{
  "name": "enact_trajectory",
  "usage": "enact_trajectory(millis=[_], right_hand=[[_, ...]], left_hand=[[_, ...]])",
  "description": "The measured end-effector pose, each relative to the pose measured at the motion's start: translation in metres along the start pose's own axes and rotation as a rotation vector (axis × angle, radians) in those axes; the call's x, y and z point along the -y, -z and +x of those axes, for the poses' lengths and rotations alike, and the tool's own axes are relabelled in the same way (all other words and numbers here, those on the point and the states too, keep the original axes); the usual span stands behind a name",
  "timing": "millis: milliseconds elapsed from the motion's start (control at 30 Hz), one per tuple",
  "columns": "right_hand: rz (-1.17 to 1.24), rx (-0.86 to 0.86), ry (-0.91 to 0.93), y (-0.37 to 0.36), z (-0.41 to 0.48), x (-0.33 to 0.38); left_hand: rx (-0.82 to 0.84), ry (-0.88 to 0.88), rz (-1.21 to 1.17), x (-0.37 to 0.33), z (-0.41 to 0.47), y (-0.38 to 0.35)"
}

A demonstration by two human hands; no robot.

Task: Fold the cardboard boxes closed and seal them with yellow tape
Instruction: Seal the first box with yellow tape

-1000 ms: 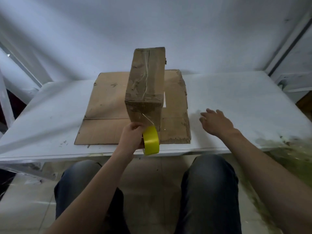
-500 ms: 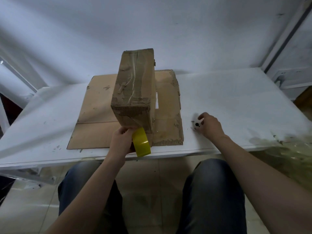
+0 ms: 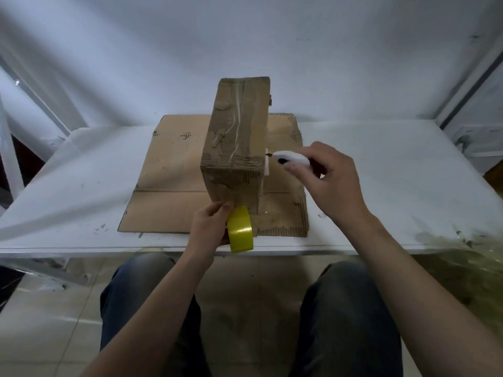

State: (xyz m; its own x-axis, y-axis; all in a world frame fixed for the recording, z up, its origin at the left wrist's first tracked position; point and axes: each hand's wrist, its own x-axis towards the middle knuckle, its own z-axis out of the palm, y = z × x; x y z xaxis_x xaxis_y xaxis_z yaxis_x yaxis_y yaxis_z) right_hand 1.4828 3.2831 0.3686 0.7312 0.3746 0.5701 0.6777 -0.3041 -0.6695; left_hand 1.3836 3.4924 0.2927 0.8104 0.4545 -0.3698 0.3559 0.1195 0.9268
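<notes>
Two bare hands are working here, and both are holding something. The left hand is gripping the one round roll of yellow tape, fingers curled around its left side, and is holding it at the near edge of the table, touching the bottom of the box's near face. The right hand is pinching a single small white plastic cutter between thumb and fingers, its dark tip pointing left and sitting just beside the box's right edge near the top. One tall, closed brown cardboard box is standing upright between the hands, with a glossy strip running along its top face. It is resting on one flat sheet of brown cardboard, which is lying on the one white table. Two knees in dark trousers are showing below the table's front edge, over a pale tiled floor.
</notes>
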Motion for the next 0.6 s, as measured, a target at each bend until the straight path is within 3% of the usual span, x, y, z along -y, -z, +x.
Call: enact_trajectory(millis=[100,200,600], right_hand=[[-0.218,0.252,0.233,-0.02,0.007,0.028],[-0.407,0.434,0.319,-0.046,0.005,0.032],[-0.612,0.299,0.399,-0.073,0.001,0.021]], left_hand=[[0.002,-0.014,0.004,0.0,-0.001,0.002],[0.003,-0.036,-0.005,0.001,-0.001,0.004],[0.048,-0.141,0.142,0.002,-0.002,0.011]])
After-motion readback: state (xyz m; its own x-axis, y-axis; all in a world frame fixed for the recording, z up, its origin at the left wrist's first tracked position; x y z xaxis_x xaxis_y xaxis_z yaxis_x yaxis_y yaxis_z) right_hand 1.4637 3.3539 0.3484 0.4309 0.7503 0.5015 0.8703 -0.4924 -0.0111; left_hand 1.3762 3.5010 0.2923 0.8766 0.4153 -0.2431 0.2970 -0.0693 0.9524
